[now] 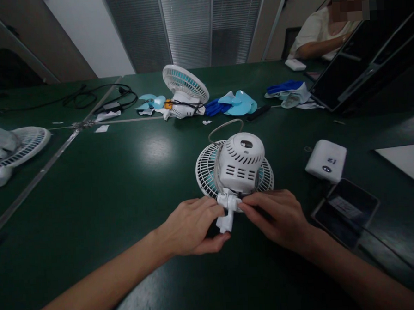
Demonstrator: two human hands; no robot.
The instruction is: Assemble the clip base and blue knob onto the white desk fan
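Note:
A small white fan (240,162) lies face down on the dark green table (118,187), its round grille against the surface and its motor housing up. A white neck bracket (227,211) sticks out toward me from the housing. My left hand (193,225) is curled around the lower end of this bracket. My right hand (276,216) pinches the bracket's upper joint with thumb and forefinger. A grey cord (224,126) loops behind the fan.
A white box marked 12 (326,160) and a dark phone (347,210) lie at the right. Farther back are another fan (185,89), blue blades (239,103), blue gloves and cables. A fan grille (22,146) sits at the left. A person sits at the far right by a monitor (368,58).

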